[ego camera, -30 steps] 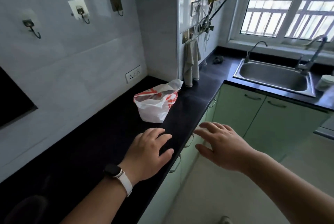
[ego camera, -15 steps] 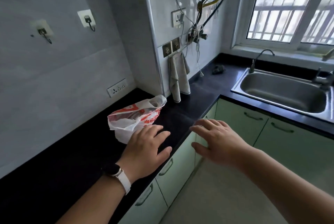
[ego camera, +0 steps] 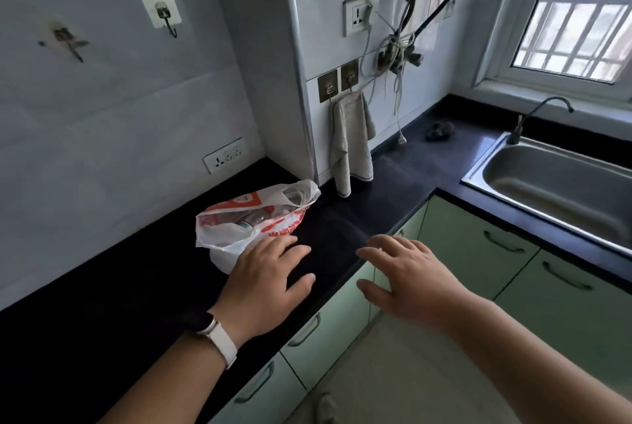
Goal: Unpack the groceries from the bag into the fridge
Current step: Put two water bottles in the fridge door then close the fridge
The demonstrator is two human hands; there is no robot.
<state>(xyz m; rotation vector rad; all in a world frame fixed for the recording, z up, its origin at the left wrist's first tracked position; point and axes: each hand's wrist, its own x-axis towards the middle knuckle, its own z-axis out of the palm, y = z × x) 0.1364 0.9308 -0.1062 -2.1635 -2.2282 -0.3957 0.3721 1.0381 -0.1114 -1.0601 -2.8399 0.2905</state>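
Both hands were spread open and held nothing. Left hand had closed in over the last second until its fingertips overlapped the near edge of the bag; right hand hovered beside it, past the counter edge. Unpacking judged not begun: groceries lay inside, just beyond the left fingertips. No fridge seen.
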